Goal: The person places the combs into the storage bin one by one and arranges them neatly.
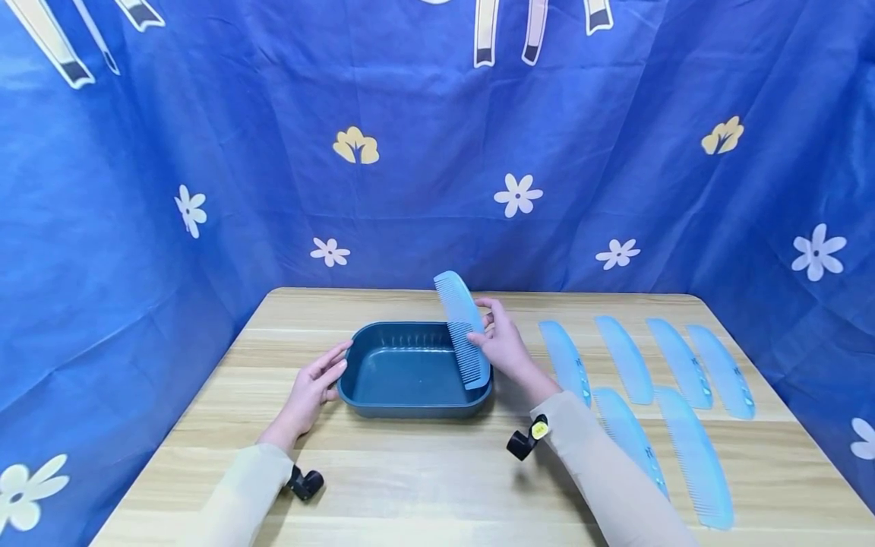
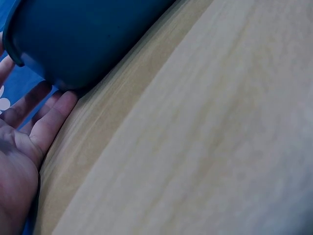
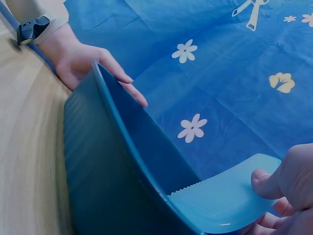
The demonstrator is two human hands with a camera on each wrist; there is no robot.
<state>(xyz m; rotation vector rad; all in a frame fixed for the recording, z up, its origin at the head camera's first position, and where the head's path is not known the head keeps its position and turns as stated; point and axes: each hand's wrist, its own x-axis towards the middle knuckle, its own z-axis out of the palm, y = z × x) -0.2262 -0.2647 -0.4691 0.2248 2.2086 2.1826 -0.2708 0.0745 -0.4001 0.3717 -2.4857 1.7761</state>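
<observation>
A light blue comb (image 1: 456,315) is pinched in my right hand (image 1: 504,342), thumb on one face and fingers behind. Its toothed edge faces left, and its lower end overlaps the right side of a dark teal basin (image 1: 413,412). In the right wrist view the comb (image 3: 222,196) slants across the basin's rim (image 3: 128,139). My left hand (image 1: 309,389) rests against the basin's left end with extended fingers. The left wrist view shows the fingertips (image 2: 66,100) touching low on the basin's outer wall (image 2: 88,44).
Several more light blue combs lie in two rows at the right, including a near one (image 1: 693,456) and a far one (image 1: 623,357). The wooden table (image 1: 396,486) meets a blue patterned cloth (image 1: 424,213) at its back and sides.
</observation>
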